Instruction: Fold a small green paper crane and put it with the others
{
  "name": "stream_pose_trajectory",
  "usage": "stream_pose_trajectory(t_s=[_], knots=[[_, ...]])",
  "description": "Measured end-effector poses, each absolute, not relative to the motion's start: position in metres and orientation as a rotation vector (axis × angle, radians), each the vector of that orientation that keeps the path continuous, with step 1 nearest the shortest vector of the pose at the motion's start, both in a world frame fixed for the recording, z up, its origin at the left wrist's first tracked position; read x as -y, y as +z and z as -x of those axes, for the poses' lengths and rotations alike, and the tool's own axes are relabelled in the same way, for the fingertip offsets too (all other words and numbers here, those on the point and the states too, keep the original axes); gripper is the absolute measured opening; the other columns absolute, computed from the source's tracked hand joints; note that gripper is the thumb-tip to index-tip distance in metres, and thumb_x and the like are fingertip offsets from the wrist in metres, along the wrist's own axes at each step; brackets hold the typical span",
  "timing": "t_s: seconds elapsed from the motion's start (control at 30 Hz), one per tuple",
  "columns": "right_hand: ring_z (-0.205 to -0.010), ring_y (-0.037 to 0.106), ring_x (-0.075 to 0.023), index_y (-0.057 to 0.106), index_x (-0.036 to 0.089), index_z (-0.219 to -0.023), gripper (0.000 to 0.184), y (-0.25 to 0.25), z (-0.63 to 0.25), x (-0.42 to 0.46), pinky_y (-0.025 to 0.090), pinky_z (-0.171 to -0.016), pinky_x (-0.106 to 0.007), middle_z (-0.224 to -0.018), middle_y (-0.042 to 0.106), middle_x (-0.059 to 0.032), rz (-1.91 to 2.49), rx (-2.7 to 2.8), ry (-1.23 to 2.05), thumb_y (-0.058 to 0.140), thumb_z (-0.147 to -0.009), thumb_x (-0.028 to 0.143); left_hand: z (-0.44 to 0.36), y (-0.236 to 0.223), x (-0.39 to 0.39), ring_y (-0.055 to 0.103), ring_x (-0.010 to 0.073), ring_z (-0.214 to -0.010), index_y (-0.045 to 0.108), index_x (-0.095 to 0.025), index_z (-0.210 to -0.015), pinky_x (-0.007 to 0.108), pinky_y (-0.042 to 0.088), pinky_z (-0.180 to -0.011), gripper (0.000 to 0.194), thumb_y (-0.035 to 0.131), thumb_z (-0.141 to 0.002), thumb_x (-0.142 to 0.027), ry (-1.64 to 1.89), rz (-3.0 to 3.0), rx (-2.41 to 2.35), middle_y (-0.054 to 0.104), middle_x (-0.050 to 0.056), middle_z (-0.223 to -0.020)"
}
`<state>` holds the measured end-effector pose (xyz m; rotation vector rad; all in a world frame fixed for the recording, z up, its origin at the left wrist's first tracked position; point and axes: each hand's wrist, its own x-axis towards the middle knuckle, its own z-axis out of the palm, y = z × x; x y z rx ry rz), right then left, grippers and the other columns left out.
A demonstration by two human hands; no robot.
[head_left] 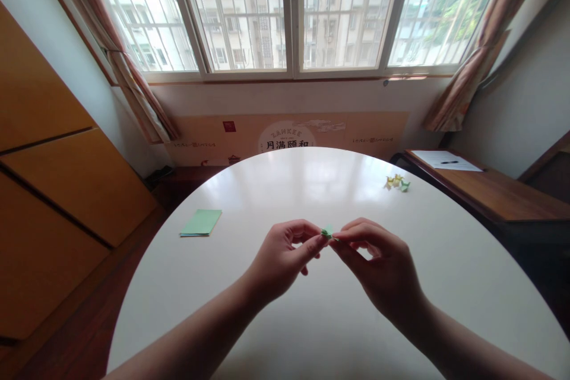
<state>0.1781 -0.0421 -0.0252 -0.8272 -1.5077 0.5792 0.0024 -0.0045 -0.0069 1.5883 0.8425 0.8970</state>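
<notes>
Over the middle of the table, a small piece of folded green paper (328,231) is pinched between my two hands. My left hand (285,255) grips its left side with thumb and fingertips. On the other side, my right hand (378,252) has thumb and forefinger closed on its right edge. The fingertips cover much of the paper, so its full shape is hidden. To the left lies a stack of square green paper (202,222). Several small folded paper figures (396,182), yellow and green, sit together near the far right edge.
The round white table (214,297) fills the foreground. Beyond its right edge stands a wooden desk (525,193) bearing a white sheet (439,160) and a dark pen (449,162). Windows, curtains and a printed banner (356,122) are behind; a wooden cabinet (48,219) is at left.
</notes>
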Motion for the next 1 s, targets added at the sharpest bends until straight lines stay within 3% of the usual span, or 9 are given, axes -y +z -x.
stream_pose_trajectory(t_s=[0.1,0.2,0.33,0.43,0.67,1.0], knots=[[-0.077,0.063,-0.0165,0.071,0.023,-0.089,0.003,-0.025,-0.178,0.042,0.051,-0.063,-0.027,-0.084,0.068,-0.0037,0.871,1.457,0.688,0.072,-0.088,0.025,-0.003,-0.005,0.003,0.054,0.0108,-0.055,0.070,-0.012,-0.080,0.017,0.043,-0.041,0.032,0.073,-0.081,-0.044,0.925,-1.512,-0.850,0.062,0.002,-0.064],[-0.073,0.059,-0.0163,0.071,0.021,-0.090,0.021,-0.027,-0.179,0.038,0.049,-0.057,-0.025,-0.084,0.066,-0.0052,0.919,1.291,0.978,0.067,-0.091,0.041,-0.002,-0.004,0.001,0.054,0.0103,-0.055,0.070,-0.012,-0.080,0.017,0.044,-0.041,0.031,0.075,-0.080,-0.042,0.974,-1.485,-0.811,0.064,0.003,-0.068],[-0.082,0.055,-0.0196,0.072,0.017,-0.092,0.042,-0.029,-0.178,0.032,0.048,-0.054,-0.024,-0.095,0.065,-0.0102,0.946,1.069,1.388,0.061,-0.089,0.058,-0.002,-0.005,0.000,0.058,0.0110,-0.054,0.068,-0.012,-0.081,0.018,0.043,-0.040,0.033,0.074,-0.080,-0.044,0.952,-1.458,-0.771,0.067,0.004,-0.071],[-0.084,0.052,-0.0191,0.073,0.016,-0.090,0.040,-0.029,-0.178,0.031,0.046,-0.055,-0.023,-0.092,0.062,-0.0100,0.902,1.035,1.515,0.068,-0.085,0.055,-0.002,-0.006,0.000,0.056,0.0093,-0.047,0.066,-0.012,-0.079,0.018,0.041,-0.038,0.034,0.074,-0.080,-0.045,0.896,-1.441,-0.778,0.065,0.002,-0.067],[-0.072,0.049,-0.0147,0.071,0.014,-0.078,0.034,-0.021,-0.179,0.031,0.041,-0.055,-0.022,-0.076,0.058,-0.0049,0.924,1.012,1.456,0.082,-0.073,0.046,-0.003,-0.007,-0.001,0.054,0.0087,-0.046,0.065,-0.012,-0.077,0.018,0.040,-0.038,0.034,0.074,-0.080,-0.045,0.844,-1.435,-0.811,0.064,0.001,-0.065],[-0.063,0.050,-0.0117,0.065,0.015,-0.073,0.030,-0.020,-0.178,0.032,0.039,-0.052,-0.022,-0.073,0.060,-0.0028,0.915,1.081,1.421,0.080,-0.075,0.041,-0.005,-0.008,0.000,0.056,0.0104,-0.053,0.066,-0.012,-0.076,0.016,0.042,-0.038,0.033,0.075,-0.078,-0.043,0.815,-1.434,-0.805,0.065,0.004,-0.070]])
